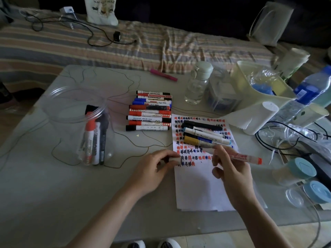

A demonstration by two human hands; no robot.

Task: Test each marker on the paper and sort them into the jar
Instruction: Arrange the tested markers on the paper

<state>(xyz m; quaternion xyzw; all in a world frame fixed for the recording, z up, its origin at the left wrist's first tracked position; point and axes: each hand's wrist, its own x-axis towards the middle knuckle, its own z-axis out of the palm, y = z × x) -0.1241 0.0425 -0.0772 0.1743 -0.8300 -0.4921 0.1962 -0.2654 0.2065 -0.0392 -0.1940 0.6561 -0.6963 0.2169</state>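
My right hand point(231, 169) grips a white marker with an orange-red end point(249, 158), held level above the white paper point(198, 188). My left hand point(154, 169) pinches a small white cap point(174, 160) at the paper's left edge. The paper's upper half is covered with red, blue and black test marks. Several markers point(206, 134) lie on the paper's top end. A row of several whiteboard markers point(149, 111) lies left of the paper. A clear plastic jar point(77, 104) stands at the left with three markers point(94, 140) upright inside.
The grey table point(71, 194) holds a paper towel roll point(254, 117), a small water bottle point(198, 83), a cream bin point(258, 86), a blue-labelled bottle point(308, 90) and blue-lidded containers point(302, 170) at the right. A pink marker point(163, 75) lies at the far edge. Cables run across the striped bed behind.
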